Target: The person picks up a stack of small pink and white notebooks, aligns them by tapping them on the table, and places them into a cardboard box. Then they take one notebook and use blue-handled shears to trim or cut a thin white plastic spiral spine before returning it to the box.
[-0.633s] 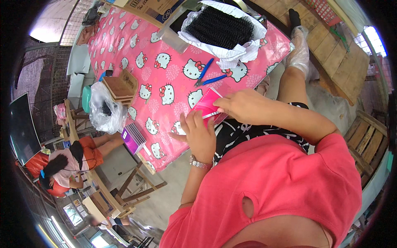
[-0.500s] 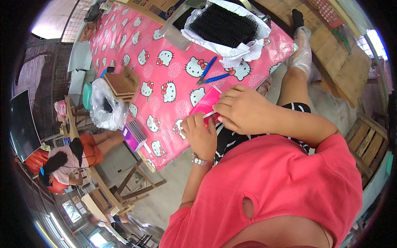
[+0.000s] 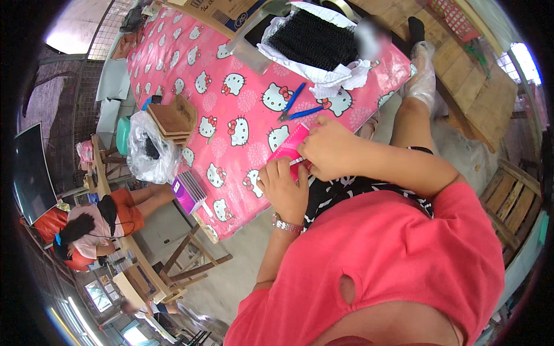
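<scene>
– Two hands on one pink packet (image 3: 291, 145)?

– Yes, at the table's (image 3: 268, 74) near edge. The right hand (image 3: 330, 151) pinches its side with bent fingers; the left hand (image 3: 284, 189) curls at its lower end, though I can't tell whether it grips.

– Why both?

– Probably one steadies while the other works. The blue-handled cutters (image 3: 295, 97) lie just beyond, perhaps for easy reach.

– And the containers?

– Crumpled white paper (image 3: 351, 75) cups a black, crinkly bundle (image 3: 314, 40), likely keeping it together. Beside it, a clear tub (image 3: 251, 57); leftward, a clear bag (image 3: 160, 170) holds something dark.
</scene>
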The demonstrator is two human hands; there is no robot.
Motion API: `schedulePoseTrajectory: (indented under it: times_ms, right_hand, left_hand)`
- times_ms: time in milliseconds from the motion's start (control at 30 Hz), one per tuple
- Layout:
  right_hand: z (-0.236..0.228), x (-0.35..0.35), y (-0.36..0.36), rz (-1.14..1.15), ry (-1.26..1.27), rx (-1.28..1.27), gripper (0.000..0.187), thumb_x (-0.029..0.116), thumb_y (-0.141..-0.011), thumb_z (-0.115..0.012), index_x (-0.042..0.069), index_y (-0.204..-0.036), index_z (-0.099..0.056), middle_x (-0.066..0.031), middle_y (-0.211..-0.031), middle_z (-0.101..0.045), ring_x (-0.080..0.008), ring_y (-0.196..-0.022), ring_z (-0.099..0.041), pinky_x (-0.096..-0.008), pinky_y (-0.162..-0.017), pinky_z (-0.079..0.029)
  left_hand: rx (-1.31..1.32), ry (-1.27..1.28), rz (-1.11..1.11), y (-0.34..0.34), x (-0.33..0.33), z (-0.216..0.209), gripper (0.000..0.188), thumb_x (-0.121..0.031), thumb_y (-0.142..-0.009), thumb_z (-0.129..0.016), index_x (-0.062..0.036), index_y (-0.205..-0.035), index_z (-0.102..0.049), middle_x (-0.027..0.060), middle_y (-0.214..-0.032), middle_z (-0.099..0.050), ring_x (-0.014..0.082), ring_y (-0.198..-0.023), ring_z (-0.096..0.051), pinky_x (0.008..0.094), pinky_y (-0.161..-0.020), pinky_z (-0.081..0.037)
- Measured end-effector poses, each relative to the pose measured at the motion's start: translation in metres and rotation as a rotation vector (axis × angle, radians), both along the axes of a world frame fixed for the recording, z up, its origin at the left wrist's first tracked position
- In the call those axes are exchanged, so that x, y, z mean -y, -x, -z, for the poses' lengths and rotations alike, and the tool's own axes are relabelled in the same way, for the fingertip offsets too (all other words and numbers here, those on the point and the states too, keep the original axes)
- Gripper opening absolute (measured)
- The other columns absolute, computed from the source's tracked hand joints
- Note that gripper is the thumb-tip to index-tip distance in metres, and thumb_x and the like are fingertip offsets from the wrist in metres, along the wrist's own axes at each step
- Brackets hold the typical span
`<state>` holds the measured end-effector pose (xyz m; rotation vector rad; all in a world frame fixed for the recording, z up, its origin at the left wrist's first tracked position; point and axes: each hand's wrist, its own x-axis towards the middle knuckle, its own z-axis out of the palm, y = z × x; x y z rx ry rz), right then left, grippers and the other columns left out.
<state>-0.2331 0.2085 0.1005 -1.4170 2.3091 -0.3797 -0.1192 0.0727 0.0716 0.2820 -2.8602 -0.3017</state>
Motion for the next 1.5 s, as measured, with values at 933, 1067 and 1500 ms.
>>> schedulePoseTrajectory:
  times_ms: [933, 1067, 1500]
  right_hand:
    - [-0.018, 0.012, 0.0, -0.134, 0.034, -0.112, 0.014, 0.019, -0.068, -0.066, 0.011, -0.079, -0.068, -0.006, -0.07, -0.067, -0.0212, -0.073, -0.066, -0.0446, -0.094, -0.039]
    - [-0.04, 0.007, -0.006, -0.118, 0.299, -0.217, 0.005, 0.016, -0.069, -0.067, 0.014, -0.074, -0.068, -0.0054, -0.067, -0.067, -0.0208, -0.069, -0.066, -0.0417, -0.088, -0.039]
    - [-0.008, 0.038, -0.004, -0.135, 0.211, -0.198, 0.008, 0.017, -0.073, -0.066, 0.015, -0.065, -0.067, -0.0034, -0.065, -0.066, -0.0208, -0.067, -0.066, -0.0432, -0.093, -0.039]
  left_hand:
    - [-0.043, -0.136, 0.044, -0.005, 0.004, -0.001, 0.038, -0.008, -0.07, -0.071, -0.0047, -0.105, -0.055, 0.0121, -0.101, -0.056, 0.0343, -0.102, -0.05, 0.0472, -0.088, -0.037]
    - [-0.075, -0.208, 0.095, -0.006, 0.018, 0.004, 0.036, -0.003, -0.072, -0.069, -0.0028, -0.105, -0.055, 0.0148, -0.103, -0.054, 0.0356, -0.101, -0.049, 0.0464, -0.088, -0.038]
    - [-0.085, -0.405, 0.047, -0.012, 0.042, 0.005, 0.031, 0.005, -0.074, -0.064, -0.0004, -0.103, -0.054, 0.0148, -0.104, -0.055, 0.034, -0.098, -0.052, 0.0404, -0.082, -0.043]
